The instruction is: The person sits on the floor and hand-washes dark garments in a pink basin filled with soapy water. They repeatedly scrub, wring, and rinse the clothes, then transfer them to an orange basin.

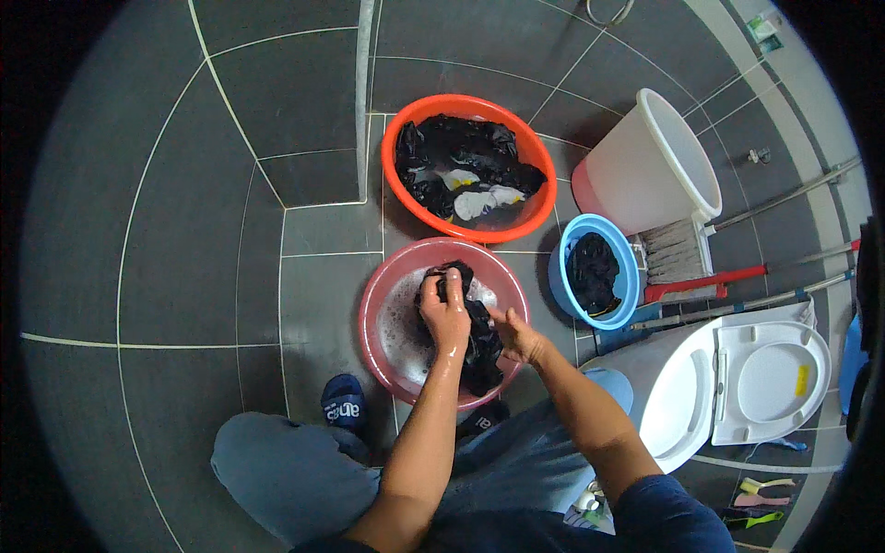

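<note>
Toilet (774, 376), white, lid raised: right of the right hand, well apart.
Bucket (631, 166), tall, whitish, pink toward its base: beyond the right hand and to its right.
Orange basin (433, 219): beyond both hands; contains water, dark garments (461, 138) and pale pieces (484, 200).
Pink basin (371, 318): under both hands; sudsy water inside.
Blue basin (559, 288): right of the right hand, near; contains dark fabric (592, 272).
Black cloth (483, 352), wet, bunched: in the pink basin, below the left hand and immediately left of the right.
Left hand (444, 311), wet: thumb and fingers clamped on the black cloth.
Right hand (518, 337): fingers apart, beside the cloth; contact cannot be told.
Slipper (343, 405), dark blue: left of the left hand, nearer the body.
</note>
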A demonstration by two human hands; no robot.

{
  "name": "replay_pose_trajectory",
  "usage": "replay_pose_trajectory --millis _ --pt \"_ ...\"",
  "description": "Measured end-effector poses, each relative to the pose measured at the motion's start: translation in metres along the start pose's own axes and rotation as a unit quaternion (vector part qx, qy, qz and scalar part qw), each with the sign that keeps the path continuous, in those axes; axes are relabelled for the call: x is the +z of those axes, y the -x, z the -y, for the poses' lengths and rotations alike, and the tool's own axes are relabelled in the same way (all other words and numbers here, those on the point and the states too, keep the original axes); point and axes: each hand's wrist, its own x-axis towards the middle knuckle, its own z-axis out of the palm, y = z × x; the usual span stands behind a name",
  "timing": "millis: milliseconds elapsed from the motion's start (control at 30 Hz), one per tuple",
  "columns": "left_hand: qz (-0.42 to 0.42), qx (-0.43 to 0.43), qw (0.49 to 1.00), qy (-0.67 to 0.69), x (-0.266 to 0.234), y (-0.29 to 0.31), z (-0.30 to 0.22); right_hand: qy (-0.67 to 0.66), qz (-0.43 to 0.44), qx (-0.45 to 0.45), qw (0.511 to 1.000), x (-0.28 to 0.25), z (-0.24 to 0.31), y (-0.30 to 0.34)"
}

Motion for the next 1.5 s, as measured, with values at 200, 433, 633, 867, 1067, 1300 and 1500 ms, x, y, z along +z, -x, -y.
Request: replay_pose_trajectory --millis 200,433,633,867,1067,1300,1500 --pt "0.068 0.006 0.946 -0.318 -0.002 -0.007 0.078 0.311 -0.095 -0.028 0.945 0.027 0.016 -0.028" --pt "0.268 0.02 0.756 -0.596 -0.013 -0.035 0.158 0.621 -0.303 0.101 0.715 0.007 -0.044 -0.073" --pt "0.352 -0.073 0.752 -0.552 -0.021 -0.051 0.198 0.65 -0.257 0.152 0.699 -0.021 -0.058 -0.097" --pt "0.5 -0.108 0.611 -0.604 -0.058 -0.057 0.291 0.602 -0.244 0.19 0.736 -0.019 -0.073 -0.119" --pt "0.291 -0.133 0.781 -0.536 -0.006 -0.035 0.214 0.509 -0.274 0.065 0.813 -0.071 -0.069 -0.096" --pt "-0.074 -0.331 0.907 0.252 -0.001 0.047 0.182 0.507 -0.273 -0.098 0.812 -0.014 -0.037 -0.073" --pt "-0.057 -0.34 0.882 0.321 -0.028 0.01 0.125 0.593 -0.16 -0.118 0.78 0.128 0.008 0.029"
